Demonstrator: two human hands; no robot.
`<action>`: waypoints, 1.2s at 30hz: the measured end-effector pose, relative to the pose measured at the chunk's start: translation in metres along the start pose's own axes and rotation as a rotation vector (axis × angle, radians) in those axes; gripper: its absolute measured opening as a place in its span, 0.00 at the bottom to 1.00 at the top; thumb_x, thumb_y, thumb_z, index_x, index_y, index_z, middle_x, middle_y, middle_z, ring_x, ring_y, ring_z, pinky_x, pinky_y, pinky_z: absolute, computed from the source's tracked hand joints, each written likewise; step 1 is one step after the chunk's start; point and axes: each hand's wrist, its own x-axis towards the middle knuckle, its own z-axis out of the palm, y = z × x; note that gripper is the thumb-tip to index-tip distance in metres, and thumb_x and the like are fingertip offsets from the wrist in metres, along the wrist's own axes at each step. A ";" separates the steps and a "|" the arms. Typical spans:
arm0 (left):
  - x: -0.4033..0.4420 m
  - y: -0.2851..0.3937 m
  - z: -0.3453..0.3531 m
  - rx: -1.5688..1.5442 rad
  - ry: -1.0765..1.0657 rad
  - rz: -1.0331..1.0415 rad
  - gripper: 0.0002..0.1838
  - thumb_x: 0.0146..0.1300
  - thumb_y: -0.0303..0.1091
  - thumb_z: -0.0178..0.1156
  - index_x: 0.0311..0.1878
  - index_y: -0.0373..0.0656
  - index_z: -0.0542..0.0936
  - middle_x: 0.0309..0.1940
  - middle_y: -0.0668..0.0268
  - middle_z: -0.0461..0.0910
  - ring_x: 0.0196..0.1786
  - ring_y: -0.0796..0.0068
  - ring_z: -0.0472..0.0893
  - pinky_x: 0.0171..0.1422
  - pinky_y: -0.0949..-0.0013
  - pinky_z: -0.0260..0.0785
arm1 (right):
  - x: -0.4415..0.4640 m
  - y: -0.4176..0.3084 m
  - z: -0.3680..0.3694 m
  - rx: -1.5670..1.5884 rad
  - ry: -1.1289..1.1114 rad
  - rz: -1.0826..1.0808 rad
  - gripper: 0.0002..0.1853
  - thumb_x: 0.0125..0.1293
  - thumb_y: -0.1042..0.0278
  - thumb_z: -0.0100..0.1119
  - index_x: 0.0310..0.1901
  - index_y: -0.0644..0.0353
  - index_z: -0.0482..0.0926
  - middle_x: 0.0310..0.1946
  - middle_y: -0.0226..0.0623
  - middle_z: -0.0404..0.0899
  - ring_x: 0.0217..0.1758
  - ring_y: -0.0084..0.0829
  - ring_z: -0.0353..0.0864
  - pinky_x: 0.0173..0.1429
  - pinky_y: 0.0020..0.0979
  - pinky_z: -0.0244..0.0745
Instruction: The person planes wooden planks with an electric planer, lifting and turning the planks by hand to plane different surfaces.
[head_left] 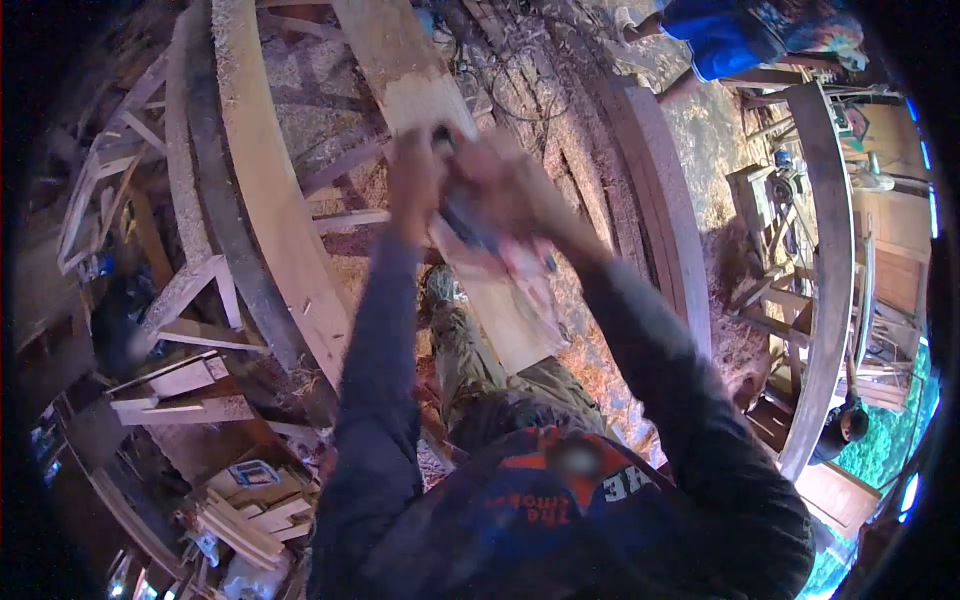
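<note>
A long pale wooden board (505, 325) runs lengthwise away from me, beginning just ahead of my legs. Over its middle is a dark, partly blue hand-held tool (465, 222), smeared by motion, so its exact kind is unclear. My right hand (497, 180) is closed around the tool from the right side. On the other side, my left hand (412, 175) grips near its front, with blurred fingers around a dark part. The hands hide much of the tool and the board surface beneath it.
Another long plank (265, 160) lies to the left, on timber framing. Thick beams (665, 200) lie at right, and a long beam (825, 260) stands farther right. One person in blue shorts (725, 40) is at top right; another person (845, 430) is at far right. Shavings cover the ground.
</note>
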 end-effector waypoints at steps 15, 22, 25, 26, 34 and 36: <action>-0.184 0.086 0.002 -0.179 -0.028 0.018 0.29 0.63 0.22 0.59 0.68 0.36 0.67 0.59 0.48 0.74 0.63 0.45 0.73 0.68 0.48 0.64 | -0.171 -0.094 -0.020 0.743 0.086 0.674 0.14 0.65 0.67 0.64 0.52 0.58 0.78 0.45 0.34 0.80 0.46 0.32 0.81 0.52 0.34 0.77; 0.048 -0.039 -0.020 -0.137 0.116 0.001 0.23 0.64 0.35 0.62 0.62 0.41 0.74 0.55 0.47 0.78 0.58 0.44 0.77 0.62 0.51 0.69 | 0.059 -0.010 0.012 0.241 0.244 0.167 0.07 0.61 0.67 0.58 0.38 0.58 0.82 0.33 0.42 0.83 0.35 0.45 0.84 0.40 0.43 0.80; 0.153 -0.097 -0.044 0.011 -0.004 0.159 0.20 0.61 0.32 0.63 0.57 0.42 0.79 0.48 0.48 0.83 0.52 0.45 0.81 0.55 0.52 0.73 | 0.139 0.048 0.038 0.159 0.243 -0.059 0.07 0.59 0.66 0.59 0.30 0.60 0.83 0.28 0.44 0.83 0.31 0.49 0.85 0.37 0.46 0.80; 0.154 -0.100 -0.040 0.012 -0.009 0.154 0.20 0.61 0.32 0.63 0.57 0.42 0.79 0.48 0.48 0.83 0.52 0.45 0.81 0.55 0.52 0.73 | 0.139 0.048 0.041 0.133 0.260 -0.126 0.08 0.59 0.66 0.59 0.29 0.60 0.83 0.28 0.44 0.83 0.31 0.49 0.85 0.36 0.46 0.80; -0.100 0.061 -0.033 -0.231 0.042 0.043 0.20 0.60 0.17 0.54 0.57 0.39 0.75 0.49 0.49 0.80 0.54 0.45 0.79 0.59 0.51 0.70 | -0.095 -0.067 0.001 0.486 0.099 0.275 0.15 0.60 0.62 0.62 0.47 0.57 0.79 0.43 0.46 0.81 0.45 0.48 0.82 0.48 0.42 0.79; -0.189 0.086 -0.015 -0.277 -0.058 0.014 0.26 0.59 0.19 0.58 0.63 0.37 0.71 0.55 0.46 0.76 0.61 0.42 0.74 0.63 0.48 0.67 | -0.183 -0.111 -0.002 0.727 0.094 0.551 0.18 0.61 0.61 0.65 0.51 0.58 0.79 0.45 0.49 0.81 0.46 0.49 0.82 0.49 0.42 0.79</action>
